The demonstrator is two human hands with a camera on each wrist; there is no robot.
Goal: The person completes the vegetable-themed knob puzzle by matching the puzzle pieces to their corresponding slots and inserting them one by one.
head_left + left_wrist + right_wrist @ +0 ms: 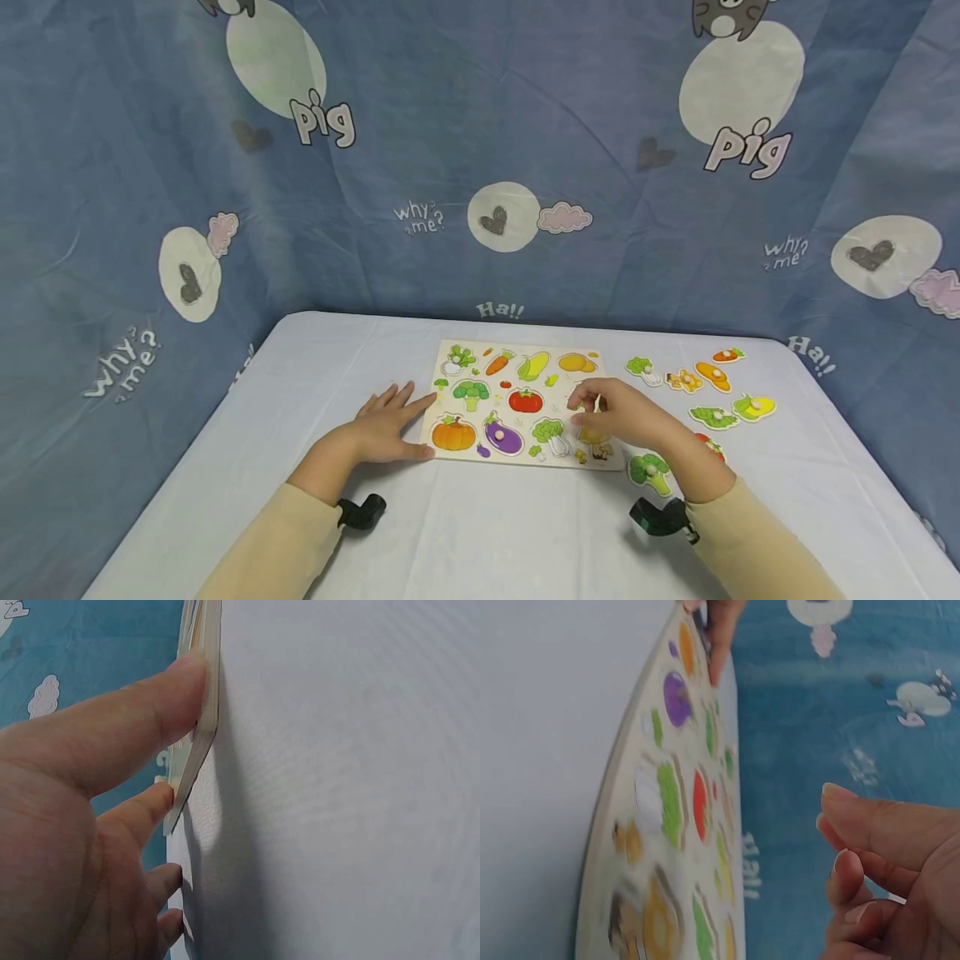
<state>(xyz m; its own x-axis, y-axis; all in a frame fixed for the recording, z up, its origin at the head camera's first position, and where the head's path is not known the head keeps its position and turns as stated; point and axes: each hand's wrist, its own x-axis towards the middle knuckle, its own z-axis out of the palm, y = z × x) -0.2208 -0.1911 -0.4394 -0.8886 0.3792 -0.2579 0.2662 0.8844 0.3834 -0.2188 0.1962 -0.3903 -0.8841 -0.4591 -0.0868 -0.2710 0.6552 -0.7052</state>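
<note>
A flat wooden vegetable puzzle board lies on the table with pictures of a pumpkin, tomato, corn and other vegetables. My left hand rests at its left edge with fingers spread, the thumb touching the board's edge in the left wrist view. An eggplant piece with a knob sits in the bottom row. Over the board's right side is my right hand, fingers loosely bent, thumb and index fingertips near each other. Nothing shows between them in the right wrist view. The hand partly covers pictures there.
Right of the board lie several loose knobbed pieces, among them a broccoli, a corn, a carrot and a potato-like piece. A tomato piece is partly behind the right forearm. A blue printed curtain hangs behind the white table.
</note>
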